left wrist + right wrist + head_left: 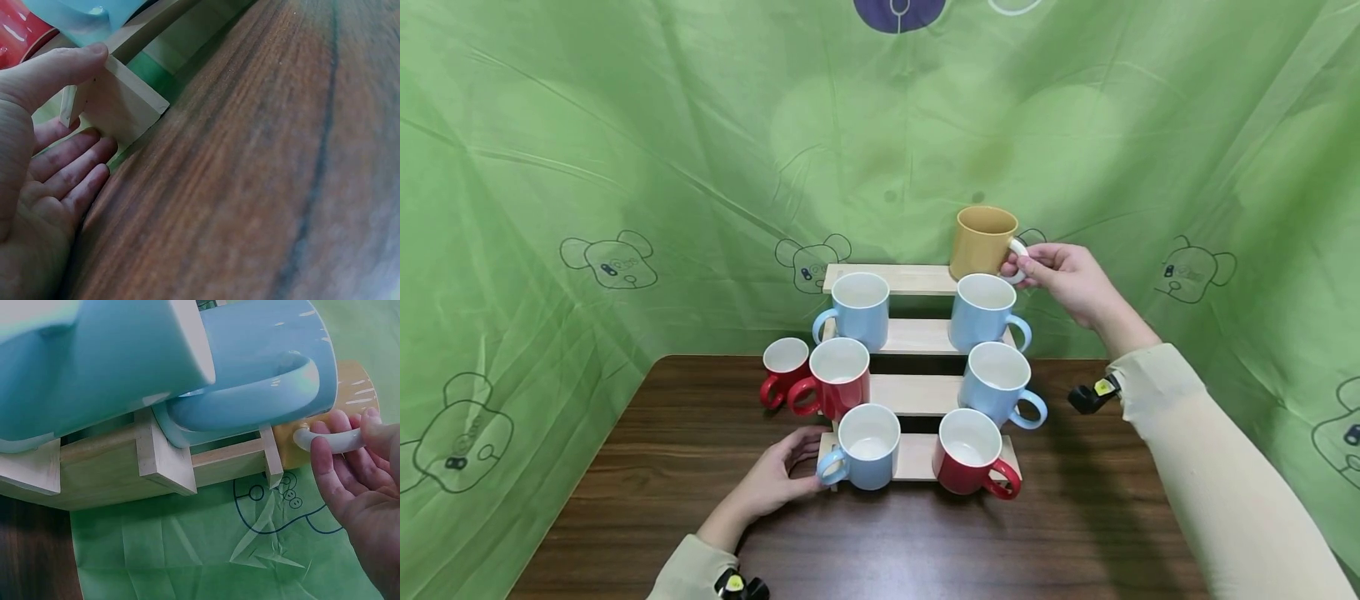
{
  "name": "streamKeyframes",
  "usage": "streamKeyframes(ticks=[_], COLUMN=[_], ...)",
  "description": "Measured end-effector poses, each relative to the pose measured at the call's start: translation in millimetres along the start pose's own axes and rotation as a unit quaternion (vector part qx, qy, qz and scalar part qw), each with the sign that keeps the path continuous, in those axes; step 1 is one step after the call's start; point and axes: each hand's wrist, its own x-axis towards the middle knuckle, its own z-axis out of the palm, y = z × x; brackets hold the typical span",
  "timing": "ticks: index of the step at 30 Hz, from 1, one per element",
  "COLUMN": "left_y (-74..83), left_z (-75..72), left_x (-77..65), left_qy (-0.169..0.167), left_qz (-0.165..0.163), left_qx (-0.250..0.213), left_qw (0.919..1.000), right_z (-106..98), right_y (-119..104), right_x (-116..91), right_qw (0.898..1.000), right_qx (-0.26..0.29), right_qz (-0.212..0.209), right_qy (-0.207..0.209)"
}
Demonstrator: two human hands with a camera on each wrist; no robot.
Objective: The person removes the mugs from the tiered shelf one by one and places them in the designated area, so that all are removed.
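A stepped wooden rack [917, 393] carries mugs in rows. At its top right end is a yellow mug [983, 243] with a white handle. My right hand [1063, 279] pinches that handle between thumb and fingers, seen closely in the right wrist view with the white handle [337, 441]. Low on the left, my left hand [782, 473] holds the end of the bottom step, beside a light blue mug [871, 454]. In the left wrist view its thumb lies on top of the board end [122, 103], with the other fingers below.
Two light blue mugs [859, 312] stand on the step below the top. Lower down are a red mug [844, 383], a blue mug [992, 383] and another red mug [964, 458]. A further red mug [787, 367] is left of the rack. Green cloth [700, 167] surrounds the brown table [655, 467].
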Motion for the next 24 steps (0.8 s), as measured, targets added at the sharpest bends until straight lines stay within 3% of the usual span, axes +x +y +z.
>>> streamKeyframes(ticks=[9, 18, 24], left_y=[0.4, -2.6, -4.2], left_z=[1.5, 2.3, 2.2], left_x=[1.5, 2.2, 3.1], left_qy=[-0.003, -0.003, -0.003], left_qz=[0.002, 0.007, 0.014], left_qx=[-0.001, -0.002, 0.0], left_qw=[1.0, 1.0, 0.9999], right_z=[-0.1, -14.5, -28.5], right_y=[-4.7, -9.7, -13.7], right_x=[-3.9, -15.0, -26.4], right_qw=[0.999, 0.998, 0.996], right_qx=[0.021, 0.044, 0.008], right_qz=[0.001, -0.009, -0.022], right_qy=[0.03, 0.052, 0.081])
